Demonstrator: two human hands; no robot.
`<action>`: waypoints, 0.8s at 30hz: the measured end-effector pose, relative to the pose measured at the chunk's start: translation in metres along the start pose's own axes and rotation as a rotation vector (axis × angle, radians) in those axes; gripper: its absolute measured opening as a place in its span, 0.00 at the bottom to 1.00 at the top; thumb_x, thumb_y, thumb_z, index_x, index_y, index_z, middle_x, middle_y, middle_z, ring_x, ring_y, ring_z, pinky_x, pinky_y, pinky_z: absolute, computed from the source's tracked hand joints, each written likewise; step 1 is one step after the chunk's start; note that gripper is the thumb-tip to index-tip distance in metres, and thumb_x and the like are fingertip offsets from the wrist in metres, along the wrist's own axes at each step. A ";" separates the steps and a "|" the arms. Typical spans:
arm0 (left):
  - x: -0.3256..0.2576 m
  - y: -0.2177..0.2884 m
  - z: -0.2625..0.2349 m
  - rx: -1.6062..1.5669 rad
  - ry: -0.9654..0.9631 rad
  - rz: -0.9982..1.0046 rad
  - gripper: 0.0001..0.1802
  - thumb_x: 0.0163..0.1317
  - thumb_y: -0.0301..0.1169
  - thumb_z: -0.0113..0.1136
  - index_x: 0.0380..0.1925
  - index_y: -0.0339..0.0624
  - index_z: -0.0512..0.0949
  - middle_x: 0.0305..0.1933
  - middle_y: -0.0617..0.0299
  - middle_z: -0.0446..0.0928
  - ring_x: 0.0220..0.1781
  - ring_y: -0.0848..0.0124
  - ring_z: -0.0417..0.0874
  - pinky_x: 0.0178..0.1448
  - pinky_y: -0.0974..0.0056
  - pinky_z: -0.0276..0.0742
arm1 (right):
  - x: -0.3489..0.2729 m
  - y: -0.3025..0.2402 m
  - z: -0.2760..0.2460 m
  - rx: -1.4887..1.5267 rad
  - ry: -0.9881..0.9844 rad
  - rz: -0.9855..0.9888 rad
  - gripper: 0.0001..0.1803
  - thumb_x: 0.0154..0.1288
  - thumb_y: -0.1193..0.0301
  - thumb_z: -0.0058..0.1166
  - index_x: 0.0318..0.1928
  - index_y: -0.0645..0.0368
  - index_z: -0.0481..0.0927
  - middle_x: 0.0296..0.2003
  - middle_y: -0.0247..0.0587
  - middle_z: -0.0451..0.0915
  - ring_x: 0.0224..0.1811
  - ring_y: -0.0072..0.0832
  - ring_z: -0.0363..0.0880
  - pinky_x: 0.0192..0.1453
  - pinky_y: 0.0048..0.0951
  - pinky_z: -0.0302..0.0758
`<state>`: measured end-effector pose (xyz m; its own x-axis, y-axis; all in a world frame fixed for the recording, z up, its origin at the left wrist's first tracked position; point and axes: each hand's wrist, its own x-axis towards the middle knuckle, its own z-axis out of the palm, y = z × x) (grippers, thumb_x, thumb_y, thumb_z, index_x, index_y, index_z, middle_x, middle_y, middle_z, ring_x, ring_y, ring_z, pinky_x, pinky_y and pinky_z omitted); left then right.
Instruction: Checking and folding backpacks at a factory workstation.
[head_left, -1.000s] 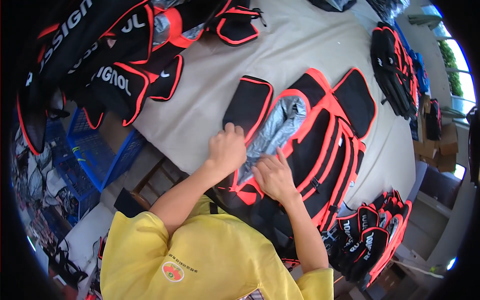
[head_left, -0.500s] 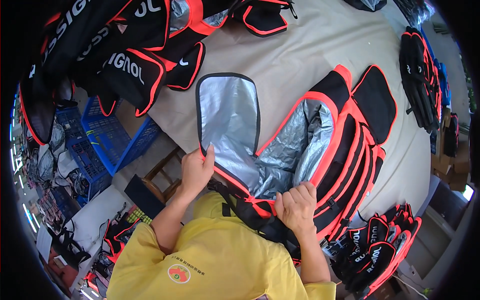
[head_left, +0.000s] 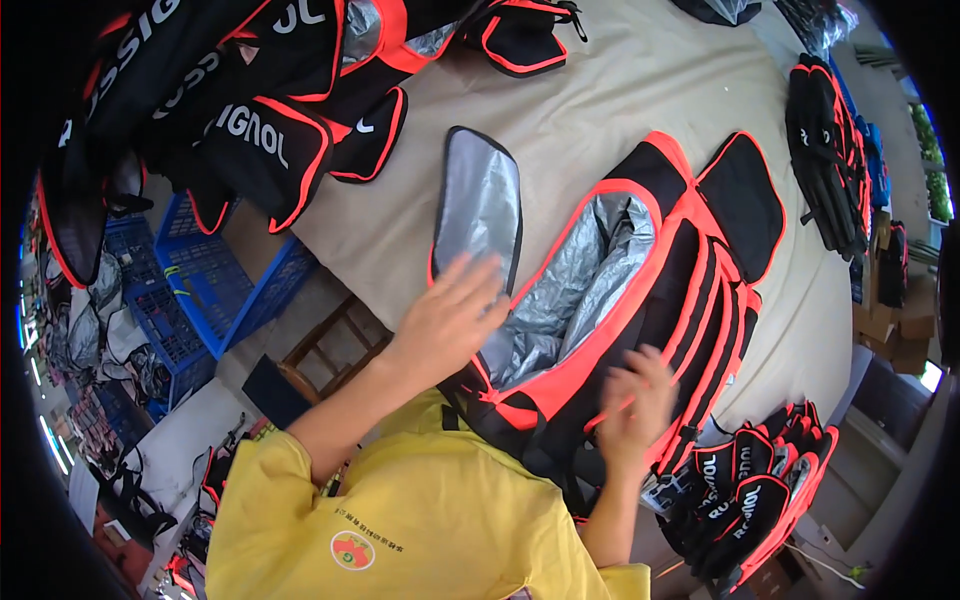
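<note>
A black backpack (head_left: 625, 345) with orange-red trim and a silver foil lining (head_left: 585, 285) lies on the table against my front, its mouth gaping. Its silver-lined flap (head_left: 478, 205) stands folded back at the left. My left hand (head_left: 455, 312), fingers spread and slightly blurred, is in front of the flap's base and the left end of the mouth. Over the bag's strapped side hovers my right hand (head_left: 638, 400), its fingers loosely bent and apart, near the orange trim. Neither hand visibly grips anything. A black side panel (head_left: 745, 210) with orange edging sticks out at the far right.
Several similar black-and-orange bags (head_left: 250, 140) are heaped at the back left. More bags stand at the right edge (head_left: 830, 150) and at the lower right (head_left: 755, 495). Blue plastic crates (head_left: 235, 285) and a wooden stool (head_left: 335, 345) sit left of the cloth-covered table (head_left: 400, 230).
My left hand has let go of the flap's edge and moved right and up. My right hand has left the mouth's rim for the bag's side. The flap has tilted and narrowed in view.
</note>
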<state>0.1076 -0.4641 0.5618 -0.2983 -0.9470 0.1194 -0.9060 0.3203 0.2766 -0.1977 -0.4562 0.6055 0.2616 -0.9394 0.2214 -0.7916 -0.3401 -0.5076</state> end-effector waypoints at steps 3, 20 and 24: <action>0.006 -0.003 0.028 -0.163 -0.382 0.095 0.11 0.60 0.31 0.62 0.42 0.42 0.85 0.51 0.54 0.81 0.54 0.52 0.84 0.61 0.47 0.80 | -0.058 0.078 -0.080 -0.312 0.373 0.376 0.11 0.81 0.75 0.52 0.53 0.68 0.84 0.55 0.53 0.85 0.59 0.45 0.84 0.66 0.40 0.79; 0.073 -0.001 0.111 0.281 -0.511 0.752 0.08 0.56 0.38 0.63 0.30 0.52 0.88 0.41 0.71 0.83 0.54 0.68 0.79 0.51 0.60 0.72 | -0.390 0.273 -0.042 -0.539 0.160 1.574 0.24 0.66 0.74 0.61 0.62 0.66 0.81 0.57 0.58 0.85 0.59 0.53 0.85 0.65 0.48 0.78; 0.076 -0.001 0.120 0.279 -0.573 0.797 0.10 0.60 0.40 0.62 0.29 0.54 0.91 0.40 0.69 0.87 0.54 0.68 0.84 0.55 0.56 0.73 | -0.415 0.264 -0.045 -0.423 0.460 1.392 0.22 0.69 0.76 0.62 0.62 0.70 0.80 0.56 0.63 0.84 0.58 0.57 0.85 0.64 0.50 0.78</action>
<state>0.0502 -0.5394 0.4558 -0.8777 -0.3542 -0.3227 -0.3968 0.9149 0.0749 -0.5399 -0.1541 0.4175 -0.9270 -0.3709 0.0554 -0.3713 0.8871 -0.2744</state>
